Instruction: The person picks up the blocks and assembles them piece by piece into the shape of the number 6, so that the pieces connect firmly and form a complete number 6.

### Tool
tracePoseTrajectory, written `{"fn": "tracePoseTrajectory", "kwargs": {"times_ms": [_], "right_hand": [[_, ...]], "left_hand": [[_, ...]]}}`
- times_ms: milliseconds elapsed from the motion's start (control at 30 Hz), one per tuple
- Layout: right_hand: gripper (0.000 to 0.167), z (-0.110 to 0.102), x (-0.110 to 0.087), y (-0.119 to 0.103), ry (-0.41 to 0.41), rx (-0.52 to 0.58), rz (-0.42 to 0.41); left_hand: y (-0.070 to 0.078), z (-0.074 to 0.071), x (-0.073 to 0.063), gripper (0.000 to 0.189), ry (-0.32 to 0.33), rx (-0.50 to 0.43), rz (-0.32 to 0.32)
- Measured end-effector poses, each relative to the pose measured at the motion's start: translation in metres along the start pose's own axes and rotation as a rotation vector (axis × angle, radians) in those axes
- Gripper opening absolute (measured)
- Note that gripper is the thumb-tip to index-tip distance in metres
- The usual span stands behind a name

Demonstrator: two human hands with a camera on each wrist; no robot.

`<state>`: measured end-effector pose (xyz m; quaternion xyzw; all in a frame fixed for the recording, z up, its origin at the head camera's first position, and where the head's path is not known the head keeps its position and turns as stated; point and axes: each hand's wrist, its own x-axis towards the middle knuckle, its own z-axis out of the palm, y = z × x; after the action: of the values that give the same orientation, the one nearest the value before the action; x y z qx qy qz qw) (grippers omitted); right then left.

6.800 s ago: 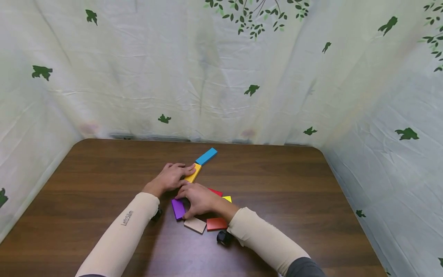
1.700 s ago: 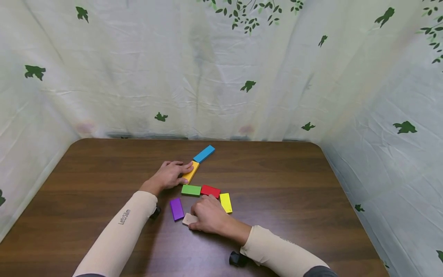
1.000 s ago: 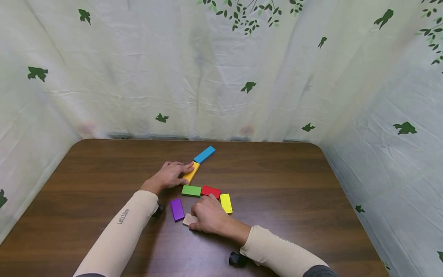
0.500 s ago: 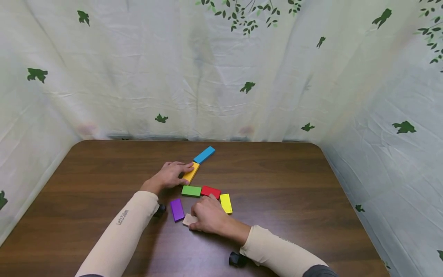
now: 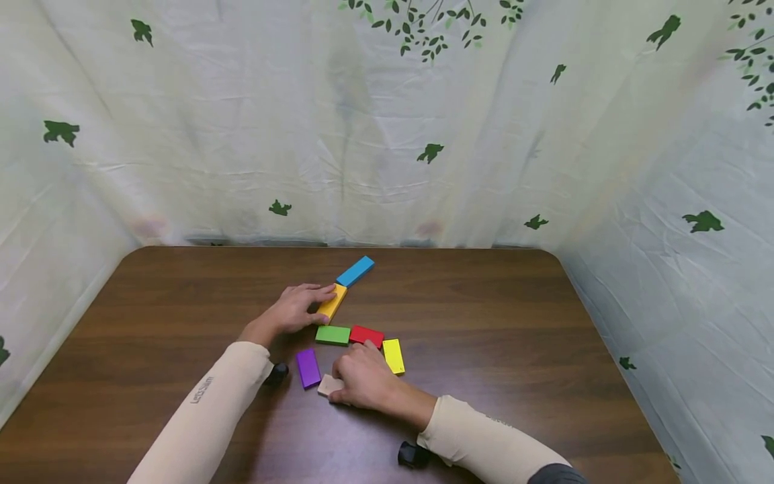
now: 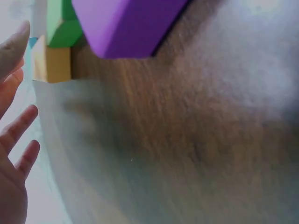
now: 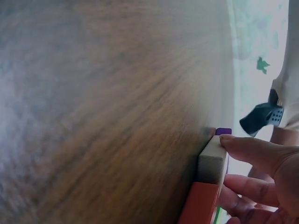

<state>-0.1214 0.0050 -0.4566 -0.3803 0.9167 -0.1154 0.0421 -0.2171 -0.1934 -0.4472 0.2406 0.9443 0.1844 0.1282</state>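
My left hand (image 5: pixel 290 310) rests at the orange-yellow block (image 5: pixel 332 306), index fingertip near its far end and thumb by its near end. In the left wrist view its fingers look fairly straight and spread. My right hand (image 5: pixel 365 376) pinches the beige block (image 5: pixel 330 385), with the thumb on its near side, as the right wrist view shows. A red-orange block (image 7: pixel 198 203) touches the beige one there; in the head view the hand hides it. A green block (image 5: pixel 332 335), a red block (image 5: pixel 366 335) and a yellow block (image 5: pixel 394 356) curve around the right hand.
A purple block (image 5: pixel 308 368) lies left of the beige one. Beyond the orange-yellow block lies a blue block (image 5: pixel 355 271). All lie flat on the brown wooden table (image 5: pixel 484 323). A pale leaf-patterned curtain (image 5: pixel 230 134) hangs behind it.
Since several seconds ago, my right hand has moved from beside the purple block to the beige one, uncovering the green, red and yellow blocks. Over the last second both hands stay nearly still.
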Motion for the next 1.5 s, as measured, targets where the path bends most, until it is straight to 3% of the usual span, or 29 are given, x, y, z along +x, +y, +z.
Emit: {"fn": "tracePoseTrajectory", "kwargs": {"times_ms": [167, 333, 500, 667, 1067, 1500], "right_hand": [[0.025, 0.0, 0.0, -0.002, -0.003, -0.016, 0.001], [0.028, -0.002, 0.001, -0.004, -0.007, -0.03, 0.007], [0.027, -0.002, 0.001, -0.003, -0.03, -0.014, 0.027], [0.027, -0.001, 0.001, -0.002, -0.038, -0.011, 0.039], [0.027, 0.0, 0.0, -0.003, -0.037, -0.011, 0.039], [0.026, -0.001, 0.0, -0.004, -0.025, -0.001, 0.028]], "left_hand": [[0.003, -0.005, -0.017, 0.062, 0.048, -0.003, 0.036], [0.009, -0.006, -0.045, 0.062, 0.102, 0.05, 0.092], [0.012, 0.003, -0.072, 0.065, 0.127, 0.104, 0.114], [0.014, 0.014, -0.089, 0.067, 0.111, 0.17, 0.114], [0.017, 0.035, -0.1, 0.073, 0.167, 0.176, 0.049], [0.02, 0.037, -0.1, 0.076, 0.148, 0.165, -0.017]]}}
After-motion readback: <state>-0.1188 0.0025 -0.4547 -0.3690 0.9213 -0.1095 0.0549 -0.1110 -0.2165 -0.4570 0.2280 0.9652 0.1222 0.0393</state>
